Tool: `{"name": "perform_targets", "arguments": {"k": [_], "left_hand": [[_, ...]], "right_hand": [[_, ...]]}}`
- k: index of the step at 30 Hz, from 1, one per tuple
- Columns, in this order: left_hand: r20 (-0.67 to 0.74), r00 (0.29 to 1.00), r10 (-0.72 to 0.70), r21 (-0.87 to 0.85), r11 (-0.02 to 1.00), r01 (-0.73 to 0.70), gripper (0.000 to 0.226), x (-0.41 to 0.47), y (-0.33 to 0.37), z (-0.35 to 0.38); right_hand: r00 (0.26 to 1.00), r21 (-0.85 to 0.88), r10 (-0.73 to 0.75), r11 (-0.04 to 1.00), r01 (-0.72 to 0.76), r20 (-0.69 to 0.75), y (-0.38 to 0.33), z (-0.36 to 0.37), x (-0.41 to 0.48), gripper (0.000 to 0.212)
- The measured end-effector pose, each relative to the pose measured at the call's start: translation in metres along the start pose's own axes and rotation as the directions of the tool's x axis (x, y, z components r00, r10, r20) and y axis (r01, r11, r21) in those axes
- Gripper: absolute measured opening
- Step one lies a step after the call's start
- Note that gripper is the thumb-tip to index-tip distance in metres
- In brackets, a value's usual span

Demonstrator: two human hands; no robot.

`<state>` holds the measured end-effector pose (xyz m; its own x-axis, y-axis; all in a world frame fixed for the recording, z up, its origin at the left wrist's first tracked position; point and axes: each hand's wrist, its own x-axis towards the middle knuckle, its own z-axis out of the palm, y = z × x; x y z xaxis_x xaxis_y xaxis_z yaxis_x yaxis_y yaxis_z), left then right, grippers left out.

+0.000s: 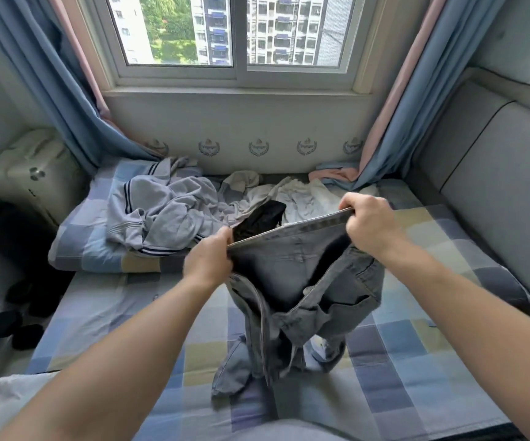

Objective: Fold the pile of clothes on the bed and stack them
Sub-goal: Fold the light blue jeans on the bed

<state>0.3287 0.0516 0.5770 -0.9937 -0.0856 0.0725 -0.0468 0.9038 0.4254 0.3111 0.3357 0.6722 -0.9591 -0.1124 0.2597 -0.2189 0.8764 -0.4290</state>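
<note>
- Jeans [301,281] hang over the bed [416,361], waistband taut between both hands, running from 8 to 2 o'clock.
- Left hand [207,262] and right hand [368,221] each pinch a waistband end.
- Legs dangle toward 6 o'clock, seemingly twisted; pile [174,211] lies at 11 o'clock.

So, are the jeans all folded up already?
No, the left hand and right hand hold the jeans up by the waistband, and the legs hang crumpled onto the bed.
</note>
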Motion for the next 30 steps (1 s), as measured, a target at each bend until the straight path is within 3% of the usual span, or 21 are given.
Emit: {"name": "perform_targets", "arguments": {"k": [4,6,10,16,18,19,20,22,23,24,26,30], "left_hand": [[0.061,0.994,-0.091,0.091,0.992,0.086,0.029,0.008,-0.028,-0.002],[0.083,0.988,-0.131,0.110,0.986,0.122,0.019,0.017,-0.031,-0.007],[0.103,0.970,-0.219,0.169,0.965,0.200,0.013,0.021,-0.049,-0.006],[0.157,0.913,-0.376,0.175,0.921,0.349,0.013,0.008,-0.072,0.000],[0.208,0.863,-0.460,-0.003,0.882,0.471,0.020,0.008,-0.076,0.004],[0.251,0.811,-0.529,-0.163,0.802,0.574,0.023,0.009,-0.075,0.005],[0.321,0.734,-0.598,-0.335,0.653,0.679,0.023,0.010,-0.071,0.005],[0.475,0.617,-0.627,-0.553,0.333,0.764,0.026,0.014,-0.063,-0.002],[0.518,0.608,-0.602,-0.586,0.268,0.765,0.033,0.018,-0.061,-0.009],[0.546,0.618,-0.565,-0.610,0.238,0.756,0.039,0.023,-0.058,-0.018],[0.565,0.664,-0.489,-0.678,0.183,0.712,0.042,0.036,-0.049,-0.044],[0.474,0.801,-0.365,-0.811,0.174,0.559,0.034,0.073,-0.015,-0.113]], "right_hand": [[0.974,-0.320,0.119,0.946,-0.052,0.194,0.048,0.012,-0.001,0.022],[0.955,-0.414,0.209,0.904,-0.106,0.212,0.065,0.019,-0.006,0.024],[0.922,-0.427,0.342,0.872,-0.239,0.182,0.094,0.025,-0.011,0.022],[0.920,-0.384,0.366,0.876,-0.292,0.136,0.107,0.034,-0.011,0.015],[0.900,-0.398,0.411,0.857,-0.327,0.146,0.107,0.035,-0.009,0.015],[0.887,-0.404,0.434,0.848,-0.343,0.159,0.108,0.036,-0.006,0.016],[0.876,-0.392,0.451,0.846,-0.361,0.168,0.108,0.037,-0.004,0.020],[0.844,-0.219,0.493,0.865,-0.451,0.210,0.103,0.037,0.005,0.037],[0.809,-0.024,0.535,0.837,-0.547,0.244,0.098,0.035,0.010,0.043],[0.757,0.179,0.585,0.744,-0.644,0.290,0.092,0.033,0.017,0.047],[0.696,0.409,0.630,0.566,-0.716,0.346,0.077,0.021,0.032,0.044],[0.748,0.563,0.590,0.523,-0.640,0.303,0.047,-0.024,0.070,0.029]]}}
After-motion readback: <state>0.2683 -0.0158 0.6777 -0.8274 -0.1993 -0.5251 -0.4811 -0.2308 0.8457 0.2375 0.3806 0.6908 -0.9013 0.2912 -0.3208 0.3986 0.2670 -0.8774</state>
